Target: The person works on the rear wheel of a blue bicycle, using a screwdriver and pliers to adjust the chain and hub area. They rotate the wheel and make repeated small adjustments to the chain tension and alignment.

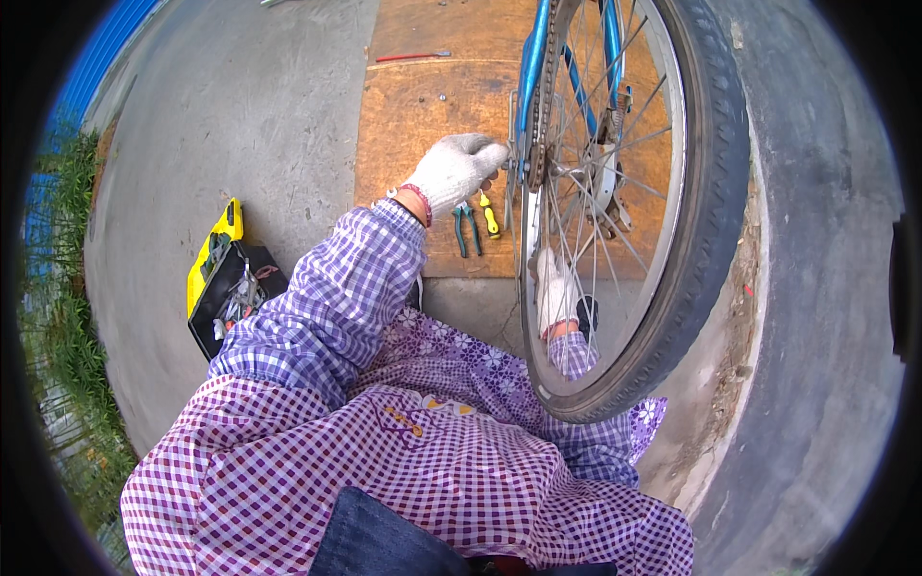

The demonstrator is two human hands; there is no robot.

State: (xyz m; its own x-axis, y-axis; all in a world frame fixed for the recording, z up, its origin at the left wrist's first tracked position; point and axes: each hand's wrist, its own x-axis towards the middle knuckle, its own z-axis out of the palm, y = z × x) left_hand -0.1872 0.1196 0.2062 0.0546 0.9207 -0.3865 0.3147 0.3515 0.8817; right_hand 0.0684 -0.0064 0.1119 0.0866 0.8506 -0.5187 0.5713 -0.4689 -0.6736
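A bicycle wheel [715,192] with a black tyre and thin spokes stands upright on the right, fitted in a blue frame [534,72]. A chain [545,96] runs down to the hub. My left hand [459,171], in a white knitted glove, is at the axle end on the wheel's left side. Its fingers are pinched together there, and whatever they hold is hidden. Through the spokes shows my right hand [554,291], also gloved, low behind the rim; its fingers are mostly hidden. Below my left hand lie dark-handled pliers [467,230] and a yellow-handled screwdriver [491,219].
Under the bicycle is a brown wooden board [413,120] carrying a red rod-like tool [413,57] and a small metal piece [442,97]. On the concrete at left sits an open black and yellow toolbox [213,278] with small parts. Plants [67,259] line the left edge.
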